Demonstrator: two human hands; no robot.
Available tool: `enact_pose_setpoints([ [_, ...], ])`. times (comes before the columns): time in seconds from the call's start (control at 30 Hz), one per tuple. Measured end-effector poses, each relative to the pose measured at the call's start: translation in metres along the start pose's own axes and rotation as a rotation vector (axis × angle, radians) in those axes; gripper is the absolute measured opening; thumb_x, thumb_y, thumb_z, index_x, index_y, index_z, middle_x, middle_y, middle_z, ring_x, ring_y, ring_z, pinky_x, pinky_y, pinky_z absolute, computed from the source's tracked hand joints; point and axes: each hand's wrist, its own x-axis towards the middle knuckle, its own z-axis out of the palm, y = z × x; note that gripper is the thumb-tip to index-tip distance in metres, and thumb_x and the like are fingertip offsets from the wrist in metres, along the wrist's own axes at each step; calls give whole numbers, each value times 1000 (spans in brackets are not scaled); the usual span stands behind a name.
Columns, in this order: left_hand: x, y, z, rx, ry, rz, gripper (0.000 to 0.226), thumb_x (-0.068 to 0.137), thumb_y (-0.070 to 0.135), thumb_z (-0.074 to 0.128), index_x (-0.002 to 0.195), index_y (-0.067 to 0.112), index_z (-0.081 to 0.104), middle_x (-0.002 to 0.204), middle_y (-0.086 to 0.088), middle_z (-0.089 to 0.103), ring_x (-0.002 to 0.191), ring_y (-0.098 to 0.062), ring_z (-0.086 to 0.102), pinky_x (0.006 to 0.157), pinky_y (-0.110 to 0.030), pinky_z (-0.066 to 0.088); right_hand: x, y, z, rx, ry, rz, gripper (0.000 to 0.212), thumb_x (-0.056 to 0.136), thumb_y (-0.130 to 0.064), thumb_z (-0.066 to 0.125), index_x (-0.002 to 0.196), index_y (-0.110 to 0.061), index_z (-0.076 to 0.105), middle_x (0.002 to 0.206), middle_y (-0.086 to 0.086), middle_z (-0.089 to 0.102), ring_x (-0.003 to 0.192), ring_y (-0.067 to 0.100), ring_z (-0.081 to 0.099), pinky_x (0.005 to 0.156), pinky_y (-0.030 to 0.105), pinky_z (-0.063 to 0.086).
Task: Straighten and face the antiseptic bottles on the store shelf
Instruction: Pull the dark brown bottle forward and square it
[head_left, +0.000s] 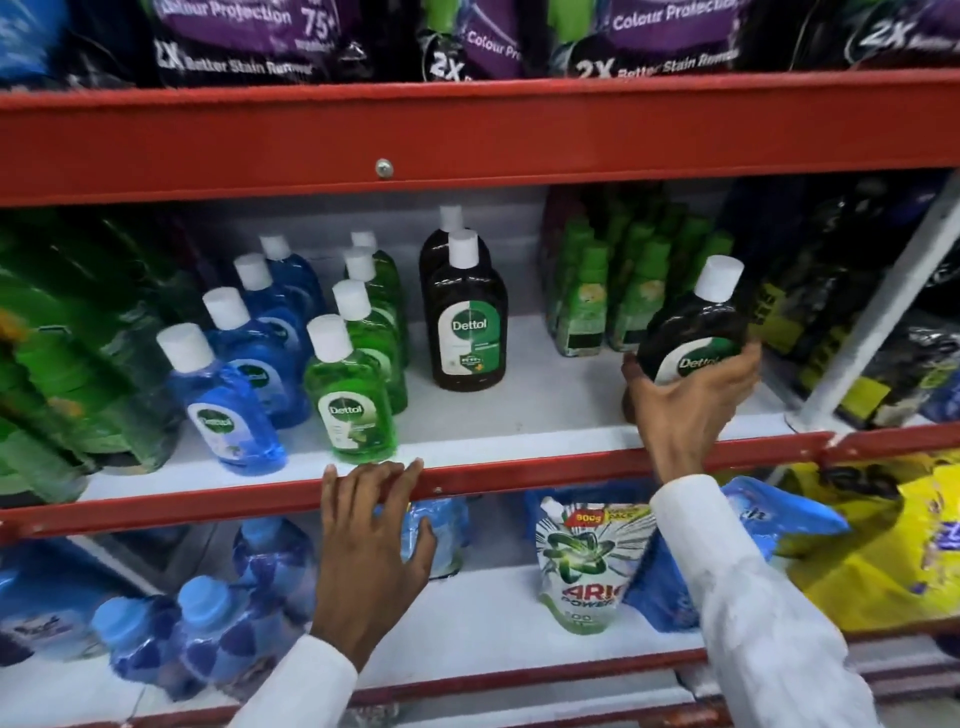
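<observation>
On the white middle shelf (519, 410) stand rows of Dettol antiseptic bottles with white caps: a blue row (228, 410), a green row (353, 410), and two dark brown bottles (467, 322) one behind the other, labels facing out. My right hand (691, 405) is shut on another dark brown bottle (696, 332), tilted to the right and lifted above the shelf's right side. My left hand (374, 525) rests with spread fingers on the red front rail (519, 480), just below the front green bottle, holding nothing.
Green packs (62, 364) crowd the shelf's left end; small green bottles (623, 291) and dark pouches (831, 291) fill the right. A white upright post (878, 312) leans at the right. Purple detergent bags sit above, an Ariel pouch (587, 561) and blue bottles (208, 634) below.
</observation>
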Motion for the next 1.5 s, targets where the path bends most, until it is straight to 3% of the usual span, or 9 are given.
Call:
enact_pose_setpoints([
  [0.33, -1, -3, -5, 10, -100, -14, 59, 82, 30, 64, 138, 24, 48, 125, -4, 55, 125, -28, 49, 120, -59, 24, -102, -77, 43, 79, -301, -157, 110, 47, -50, 89, 129, -11, 28, 126, 17, 50, 114, 39, 54, 95, 53, 52],
  [0.77, 9, 5, -12, -90, -66, -76, 47, 86, 41, 54, 130, 24, 56, 120, 1, 60, 119, -20, 52, 120, -45, 26, -125, -86, 47, 166, -330, -138, 119, 45, -66, 90, 133, -16, 27, 133, 16, 47, 124, 35, 50, 104, 52, 49],
  [0.93, 34, 22, -15, -304, -78, -140, 52, 90, 38, 57, 138, 19, 50, 132, -2, 62, 119, -17, 57, 105, -24, 39, -104, -59, 31, 223, -625, -106, 122, 50, -52, 95, 142, -21, 22, 137, 7, 49, 123, 23, 55, 102, 29, 51],
  [1.0, 49, 29, -16, -393, -99, -184, 53, 89, 31, 63, 137, 16, 51, 129, -4, 66, 113, -16, 62, 98, -13, 37, -88, -43, 22, 190, -807, -98, 108, 61, -32, 96, 144, -17, 30, 128, 1, 58, 108, 13, 64, 85, 6, 50],
  [1.1, 71, 37, -18, -491, -119, -252, 46, 83, 23, 74, 126, 14, 59, 108, 2, 75, 91, -4, 68, 82, 1, 39, -69, -31, 19, 135, -899, -122, 73, 75, -9, 87, 137, -14, 49, 115, 2, 70, 92, 0, 71, 77, 5, 53],
  [1.17, 80, 35, -14, -516, -136, -278, 43, 80, 22, 78, 120, 16, 61, 105, 4, 76, 86, -3, 69, 82, -5, 48, -63, -30, 22, 104, -881, -161, 55, 77, -8, 84, 127, -13, 61, 114, 2, 73, 101, 10, 70, 83, 8, 53],
  [1.23, 83, 32, -10, -520, -148, -304, 45, 79, 24, 79, 120, 17, 61, 107, 0, 77, 91, -9, 72, 88, -26, 57, -62, -32, 24, 104, -871, -179, 49, 77, -8, 84, 122, -12, 64, 110, 1, 72, 100, 14, 66, 75, -5, 43],
  [1.3, 85, 32, -9, -527, -148, -324, 46, 80, 24, 79, 121, 16, 61, 110, -1, 77, 95, -9, 71, 89, -31, 58, -64, -32, 26, 112, -854, -184, 48, 76, -10, 85, 120, -13, 65, 108, 0, 72, 101, 17, 67, 77, 0, 44],
  [1.5, 87, 35, -3, -518, -117, -350, 44, 84, 19, 76, 123, 8, 59, 116, -9, 74, 100, -15, 68, 82, -17, 46, -67, -29, 29, 130, -820, -192, 50, 75, -16, 86, 120, -17, 64, 115, 3, 74, 105, 21, 70, 95, 36, 57],
])
